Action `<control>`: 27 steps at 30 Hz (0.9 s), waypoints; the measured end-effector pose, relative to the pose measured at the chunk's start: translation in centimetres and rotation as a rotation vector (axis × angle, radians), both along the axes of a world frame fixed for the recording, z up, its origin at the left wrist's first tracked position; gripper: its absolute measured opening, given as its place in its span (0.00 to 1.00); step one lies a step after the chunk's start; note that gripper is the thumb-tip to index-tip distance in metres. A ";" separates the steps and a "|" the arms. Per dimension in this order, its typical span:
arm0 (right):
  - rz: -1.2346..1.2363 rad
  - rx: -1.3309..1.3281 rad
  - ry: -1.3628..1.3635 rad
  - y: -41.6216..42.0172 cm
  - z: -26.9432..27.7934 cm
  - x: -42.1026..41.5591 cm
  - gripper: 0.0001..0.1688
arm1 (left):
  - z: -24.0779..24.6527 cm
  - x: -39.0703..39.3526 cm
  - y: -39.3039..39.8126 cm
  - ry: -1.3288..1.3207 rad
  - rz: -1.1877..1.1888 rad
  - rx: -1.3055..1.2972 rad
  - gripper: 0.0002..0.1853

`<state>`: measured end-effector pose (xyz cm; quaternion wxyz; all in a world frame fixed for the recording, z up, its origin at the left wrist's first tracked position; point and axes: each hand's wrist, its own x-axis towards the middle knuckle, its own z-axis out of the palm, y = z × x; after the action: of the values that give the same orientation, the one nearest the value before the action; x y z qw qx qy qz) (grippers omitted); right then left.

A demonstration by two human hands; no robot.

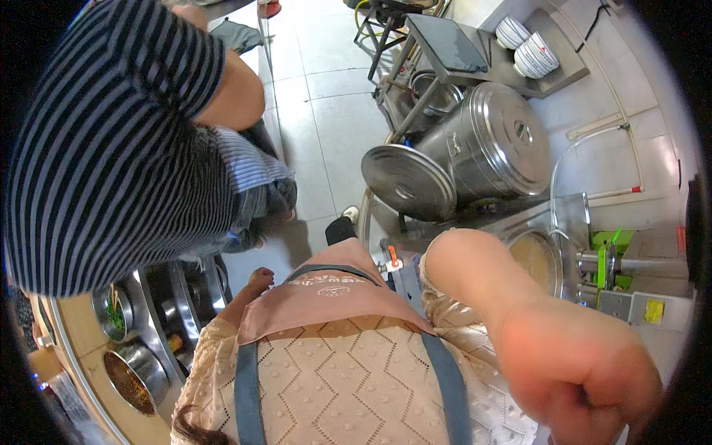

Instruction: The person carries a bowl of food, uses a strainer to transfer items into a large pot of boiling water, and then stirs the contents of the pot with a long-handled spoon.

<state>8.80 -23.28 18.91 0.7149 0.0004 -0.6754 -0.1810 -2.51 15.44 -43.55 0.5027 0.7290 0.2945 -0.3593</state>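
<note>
My right hand is raised large and close to the camera at the lower right, its fingers curled in. Whether it holds anything is hidden. My left hand hangs small beside my apron, fingers curled, with nothing visible in it. Beyond my right forearm stands a round metal vessel of cloudy liquid. Farther ahead is a large stainless steel stockpot with its lid on. Another round steel lid leans against its side.
A co-worker in a striped shirt stands close on my left. Behind my left arm are a steel bowl of chopped greens and a steel basin of brown food. Stacked bowls sit on a steel shelf. A red-handled valve is by my apron.
</note>
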 end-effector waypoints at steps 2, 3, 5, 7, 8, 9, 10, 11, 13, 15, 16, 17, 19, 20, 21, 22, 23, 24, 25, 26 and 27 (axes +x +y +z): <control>0.170 -0.213 -0.110 -1.1 -0.6 3.6 0.18 | -1.7 2.0 -0.3 -0.007 -0.057 0.066 0.16; 0.129 -0.320 -0.118 -1.2 -0.3 5.9 0.18 | -1.3 4.3 -0.8 -0.027 -0.100 0.098 0.17; 0.025 -0.365 -0.069 -1.2 0.2 10.4 0.12 | 0.8 8.1 -1.4 -0.031 -0.148 0.149 0.18; -0.091 -0.234 0.024 0.4 0.1 15.3 0.10 | 3.9 13.6 -1.0 -0.068 -0.211 0.265 0.19; -0.209 -0.174 0.086 0.3 0.0 17.7 0.15 | 6.4 19.0 -1.7 -0.095 -0.314 0.332 0.20; -0.222 -0.267 0.141 0.5 0.1 19.9 0.17 | 9.5 21.4 -0.2 -0.103 -0.324 0.447 0.21; -0.283 -0.373 0.192 0.2 0.0 22.1 0.19 | 13.4 25.9 0.3 -0.113 -0.376 0.563 0.22; -0.406 -0.499 0.240 -0.6 -0.1 24.1 0.21 | 17.1 33.1 -1.3 -0.153 -0.479 0.651 0.22; -0.017 -0.706 0.131 1.2 -0.2 29.2 0.22 | 26.2 38.4 1.7 -0.101 -0.484 0.911 0.24; 0.194 -0.796 0.004 0.8 1.5 31.5 0.21 | 34.6 45.6 1.3 -0.103 -0.523 1.089 0.25; 0.250 -0.827 -0.032 0.6 2.1 32.3 0.21 | 37.1 48.5 0.8 -0.107 -0.535 1.134 0.26; 0.335 -0.825 -0.061 0.9 1.8 33.7 0.21 | 38.8 49.4 1.4 -0.064 -0.516 1.164 0.27; 0.442 -0.841 -0.107 1.3 2.0 35.1 0.20 | 40.1 51.4 2.5 -0.054 -0.494 1.207 0.26; 0.491 -0.846 -0.118 1.7 2.0 36.0 0.20 | 40.1 51.6 3.1 -0.042 -0.477 1.211 0.26; 0.526 -0.843 -0.129 1.8 2.1 36.9 0.20 | 40.1 52.1 3.5 -0.032 -0.467 1.218 0.26; 0.556 -0.839 -0.139 2.2 1.9 38.0 0.20 | 39.9 52.3 4.0 -0.018 -0.457 1.217 0.25; 0.596 -0.830 -0.151 2.8 2.0 39.3 0.19 | 39.5 52.1 4.6 0.004 -0.440 1.207 0.25; 0.629 -0.828 -0.159 3.4 2.2 40.4 0.19 | 38.9 51.9 5.1 0.015 -0.423 1.191 0.25; 0.661 -0.823 -0.161 4.1 2.1 41.7 0.19 | 38.1 51.8 5.4 0.032 -0.407 1.177 0.24; 0.689 -0.817 -0.163 4.9 2.0 43.1 0.19 | 37.4 51.7 5.9 0.047 -0.387 1.156 0.24; 0.611 -0.845 -0.144 4.2 2.6 44.3 0.18 | 36.5 56.2 4.4 -0.024 -0.439 1.127 0.24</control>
<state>53.15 -19.04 21.55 0.6245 -0.0787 -0.7061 0.3244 53.71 19.84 -7.06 -0.0432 0.9308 0.2765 -0.2350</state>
